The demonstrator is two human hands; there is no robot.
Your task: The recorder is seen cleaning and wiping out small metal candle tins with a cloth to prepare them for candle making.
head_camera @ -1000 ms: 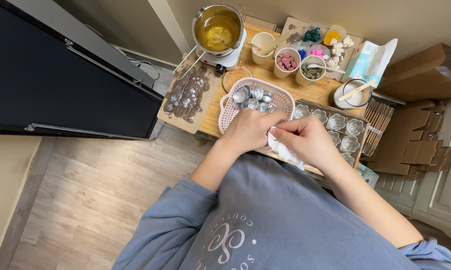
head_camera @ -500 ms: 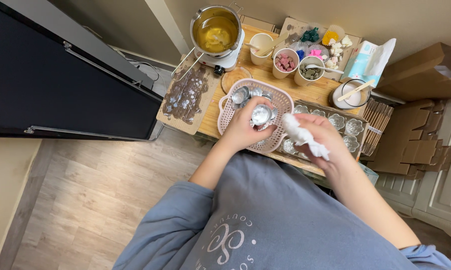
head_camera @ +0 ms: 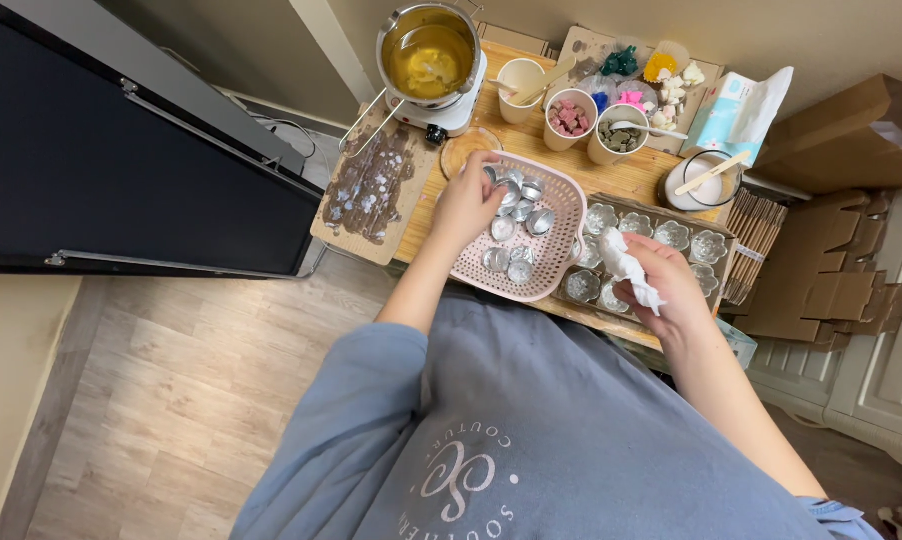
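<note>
I'm looking straight down on the bench, and the pink slotted basket (head_camera: 556, 262) sits dead centre of the wooden table (head_camera: 639, 180), its long axis running from about 11 o'clock to 5 o'clock, open side up. Inside it lie the small silver metal cups (head_camera: 516, 215), scattered loose, some on their sides, mouths pointing every which way. My left hand (head_camera: 468, 200) is in at the basket's 10 o'clock rim, fingers curled down and half closed among the cups; it touches them, but I cannot tell whether it has one gripped. My right hand (head_camera: 671, 285) is at 3 o'clock of the basket, closed tight around a crumpled white cloth (head_camera: 626, 265), which sticks up out of the fist toward 11 o'clock. That hand hovers over the cardboard tray (head_camera: 723, 232) of flower-shaped metal moulds (head_camera: 671, 235), just beside the basket's right edge. Up at 12 o'clock a steel pot of yellow liquid (head_camera: 429, 52) stands on a small white burner (head_camera: 459, 112). At 1 o'clock are paper cups (head_camera: 569, 118) with pink and dark bits. At 2 o'clock is a glass jar (head_camera: 699, 185) with a wooden stick resting across it. At 9 o'clock lies a spattered wooden board (head_camera: 371, 190).
</note>
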